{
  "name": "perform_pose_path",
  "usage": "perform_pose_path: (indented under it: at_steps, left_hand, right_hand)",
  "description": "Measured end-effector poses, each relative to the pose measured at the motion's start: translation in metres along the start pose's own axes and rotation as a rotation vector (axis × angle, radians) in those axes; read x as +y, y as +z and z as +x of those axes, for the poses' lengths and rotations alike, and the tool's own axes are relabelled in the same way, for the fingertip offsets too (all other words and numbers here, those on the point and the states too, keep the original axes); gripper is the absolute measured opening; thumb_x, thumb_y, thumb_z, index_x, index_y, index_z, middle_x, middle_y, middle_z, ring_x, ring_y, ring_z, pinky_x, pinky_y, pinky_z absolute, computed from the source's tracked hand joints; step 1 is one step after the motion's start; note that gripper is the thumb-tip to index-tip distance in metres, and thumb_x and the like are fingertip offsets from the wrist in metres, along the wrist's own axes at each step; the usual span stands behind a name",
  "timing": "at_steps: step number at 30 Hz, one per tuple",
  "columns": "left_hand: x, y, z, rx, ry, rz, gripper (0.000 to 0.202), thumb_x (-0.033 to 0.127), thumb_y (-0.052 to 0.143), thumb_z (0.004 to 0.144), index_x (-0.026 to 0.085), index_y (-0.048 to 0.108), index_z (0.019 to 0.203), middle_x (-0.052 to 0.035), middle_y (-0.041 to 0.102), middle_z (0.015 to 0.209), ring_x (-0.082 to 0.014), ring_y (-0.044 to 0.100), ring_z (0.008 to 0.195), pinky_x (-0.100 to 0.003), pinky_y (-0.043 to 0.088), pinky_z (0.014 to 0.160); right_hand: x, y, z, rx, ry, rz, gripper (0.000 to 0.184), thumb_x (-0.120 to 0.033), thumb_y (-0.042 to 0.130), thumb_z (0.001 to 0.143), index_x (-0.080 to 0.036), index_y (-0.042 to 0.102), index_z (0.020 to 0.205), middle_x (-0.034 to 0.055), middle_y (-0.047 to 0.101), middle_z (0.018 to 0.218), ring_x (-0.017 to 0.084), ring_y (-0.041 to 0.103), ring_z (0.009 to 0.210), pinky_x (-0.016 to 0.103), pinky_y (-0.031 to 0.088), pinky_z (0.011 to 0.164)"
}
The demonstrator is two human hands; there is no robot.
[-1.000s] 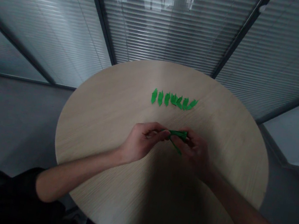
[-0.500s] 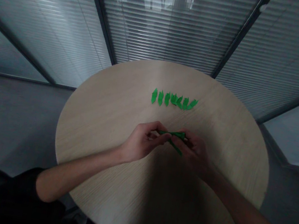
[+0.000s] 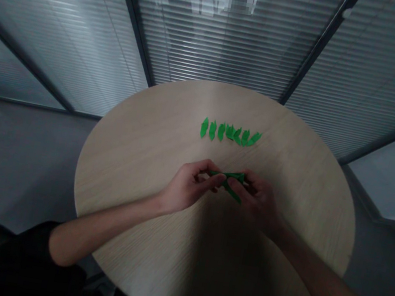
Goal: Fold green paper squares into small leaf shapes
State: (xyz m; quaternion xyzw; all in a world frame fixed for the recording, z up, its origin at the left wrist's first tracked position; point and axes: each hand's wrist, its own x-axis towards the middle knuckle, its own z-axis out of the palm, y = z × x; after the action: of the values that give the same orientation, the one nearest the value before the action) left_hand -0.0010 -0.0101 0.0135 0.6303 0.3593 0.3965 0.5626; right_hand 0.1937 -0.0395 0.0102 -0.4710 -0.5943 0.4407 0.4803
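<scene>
My left hand (image 3: 189, 187) and my right hand (image 3: 257, 201) were close together above the middle of the round wooden tabletop (image 3: 132, 172), neither of them spread. Between them I had a green paper strip (image 3: 228, 176), pinched from both sides, with the fingers of each hand curled in and pressed toward the other hand. My left fingertips (image 3: 215, 180) held its left end, and my right fingers (image 3: 248, 182) closed over its other end, though they hid exactly where each finger met the paper. A narrow tail of the strip (image 3: 235, 196) angled down from my grip toward the near edge of the tabletop. Toward the far edge, between that edge and my hands, seven green leaf-shaped pieces (image 3: 230, 133) lay in a single row running left to right; the three on the left sat just apart, while those on the right nearly overlapped. Slatted blinds (image 3: 219, 40) rose behind the far edge, my forearms were bare, and a black sleeve (image 3: 14, 248) showed at the lower left
</scene>
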Motion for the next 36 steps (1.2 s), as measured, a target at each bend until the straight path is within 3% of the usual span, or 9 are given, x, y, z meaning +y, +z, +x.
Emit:
perform_pose_path:
  at_steps: [17,31,36]
  left_hand:
    - [-0.0028,0.001,-0.0005,-0.014,-0.029,-0.034,0.035,0.046,0.082,0.086,0.015,0.067,0.089,-0.0034,0.071,0.084,-0.0132,0.07,0.068,-0.02,0.053,0.056]
    - [0.0,0.0011,0.001,-0.034,-0.014,-0.019,0.036,0.047,0.08,0.087,0.014,0.066,0.082,-0.0027,0.068,0.076,-0.0124,0.066,0.066,-0.022,0.053,0.058]
    - [-0.002,0.0009,0.0013,-0.04,-0.005,-0.003,0.037,0.048,0.079,0.088,0.015,0.065,0.082,-0.0028,0.068,0.076,-0.0125,0.066,0.065,-0.022,0.053,0.058]
  right_hand:
    - [0.0009,0.0009,-0.0025,0.01,0.021,0.015,0.026,-0.045,0.076,0.088,-0.021,0.068,0.081,0.0001,0.067,0.073,0.015,0.064,0.066,0.027,0.052,0.061]
    - [0.0006,0.0003,-0.0012,-0.005,-0.009,-0.051,0.032,-0.05,0.068,0.093,-0.021,0.067,0.08,-0.0025,0.057,0.067,0.011,0.051,0.057,0.024,0.042,0.052]
    - [0.0026,-0.0011,0.0001,-0.028,-0.002,-0.042,0.032,-0.05,0.069,0.093,-0.02,0.068,0.081,-0.0016,0.059,0.069,0.012,0.053,0.059,0.024,0.043,0.054]
